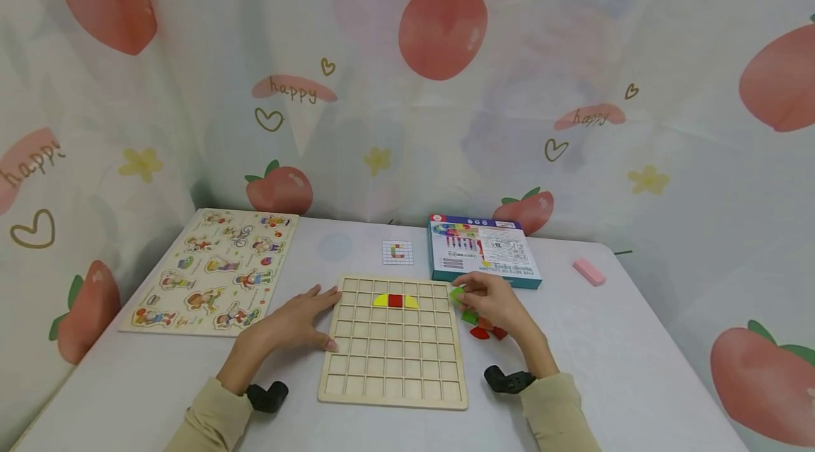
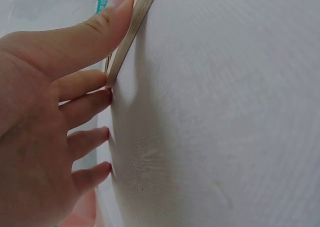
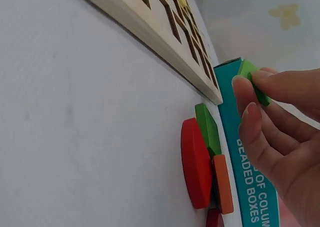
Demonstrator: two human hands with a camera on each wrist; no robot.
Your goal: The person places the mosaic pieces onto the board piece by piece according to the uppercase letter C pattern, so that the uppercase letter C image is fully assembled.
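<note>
A wooden grid board [image 1: 395,369] lies on the table. In one of its upper rows, a red square tile [image 1: 395,300] sits between two yellow curved-edge tiles [image 1: 380,301]. My left hand [image 1: 296,320] rests at the board's left edge with fingers spread; the left wrist view shows the thumb [image 2: 107,29] against the wooden side. Just off the board's upper right corner, my right hand [image 1: 494,302] pinches a green tile [image 3: 247,68] between thumb and fingers. Below that hand lie another green tile [image 3: 207,129], a red curved tile [image 3: 195,163] and an orange tile [image 3: 223,184], partly overlapping.
A small card with a coloured grid pattern [image 1: 397,252] lies behind the board. Behind the right hand is a teal-edged box [image 1: 487,254]. A pink block [image 1: 588,271] lies farther right. At the left is a wooden picture puzzle [image 1: 210,271]. A patterned curtain [image 1: 407,148] hangs behind the table.
</note>
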